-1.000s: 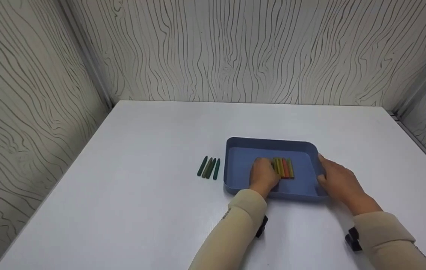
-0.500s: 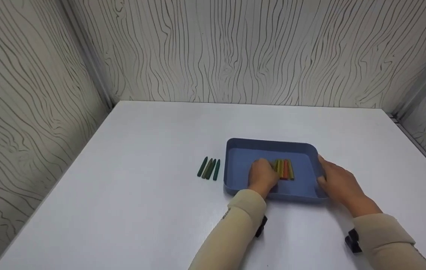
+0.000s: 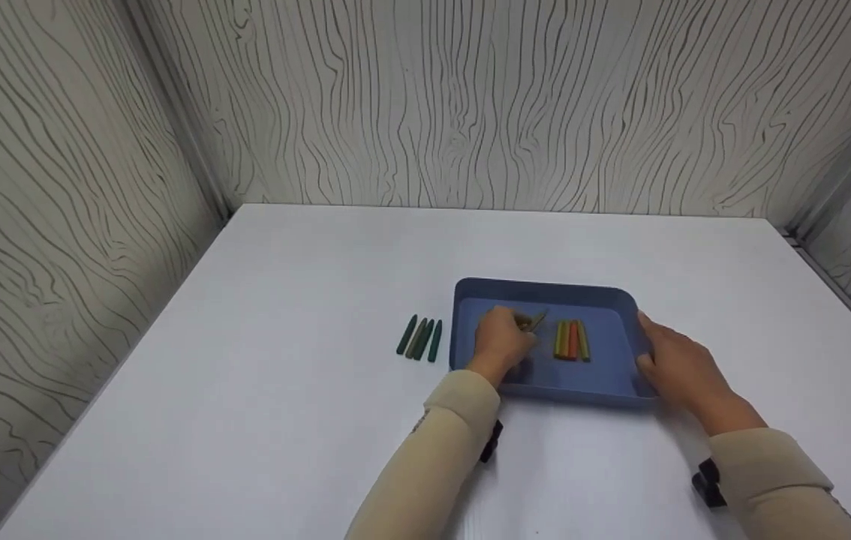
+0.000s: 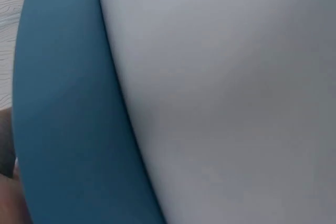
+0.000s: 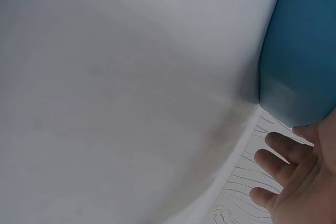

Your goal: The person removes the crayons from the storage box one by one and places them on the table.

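Observation:
My left hand is inside the blue tray, over its left half. Its fingertips pinch an olive crayon that tilts up to the right; another yellowish piece shows beside the fingers, partly hidden. Just right of it, several yellow, orange and olive crayons lie side by side on the tray floor. My right hand holds the tray's right wall, thumb at the rim and fingers outside. In the right wrist view, some fingers stand loosely bent beside the tray corner. The left wrist view shows mostly the tray's outer wall.
Several dark green and olive crayons lie in a row on the white table, left of the tray. Wood-grain patterned panels stand behind the table and at its sides.
My left hand has moved left and slightly up from the crayon row, with an olive crayon now showing at its fingertips. The right hand stays at the tray's right wall.

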Motion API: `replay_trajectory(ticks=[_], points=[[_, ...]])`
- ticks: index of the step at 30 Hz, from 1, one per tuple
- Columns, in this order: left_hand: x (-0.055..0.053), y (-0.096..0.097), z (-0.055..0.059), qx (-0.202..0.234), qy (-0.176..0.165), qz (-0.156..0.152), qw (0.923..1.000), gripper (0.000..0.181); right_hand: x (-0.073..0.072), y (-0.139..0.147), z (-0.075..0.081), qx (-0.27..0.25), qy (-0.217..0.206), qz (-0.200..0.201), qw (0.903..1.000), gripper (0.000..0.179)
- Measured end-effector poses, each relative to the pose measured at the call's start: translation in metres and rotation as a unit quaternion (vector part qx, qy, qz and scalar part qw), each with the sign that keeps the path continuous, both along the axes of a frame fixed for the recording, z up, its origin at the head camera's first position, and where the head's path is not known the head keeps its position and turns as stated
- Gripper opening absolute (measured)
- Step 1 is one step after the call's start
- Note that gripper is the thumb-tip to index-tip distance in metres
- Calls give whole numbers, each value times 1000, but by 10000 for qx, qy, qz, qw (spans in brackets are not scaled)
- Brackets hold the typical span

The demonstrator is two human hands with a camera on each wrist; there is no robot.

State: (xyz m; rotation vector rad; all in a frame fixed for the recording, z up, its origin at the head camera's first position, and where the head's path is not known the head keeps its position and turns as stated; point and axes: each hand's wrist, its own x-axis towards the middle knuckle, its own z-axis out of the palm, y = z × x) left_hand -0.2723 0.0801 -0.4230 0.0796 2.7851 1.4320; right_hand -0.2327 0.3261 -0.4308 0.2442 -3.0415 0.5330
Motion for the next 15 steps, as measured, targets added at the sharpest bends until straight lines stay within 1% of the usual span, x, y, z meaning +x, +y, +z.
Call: replay_trajectory(ticks=[8, 12, 15], points=[[-3, -25, 12, 368, 357, -401, 9979, 26, -1, -1, 0, -21, -88, -21, 10000, 62], [-5, -39, 17, 462, 544, -516, 9961, 27, -1, -1, 1, -22, -83, -37, 10000, 61], [-6, -49, 20, 465, 649, -524, 9954, 28, 0, 0, 1, -9, -66, -10, 10000, 61]])
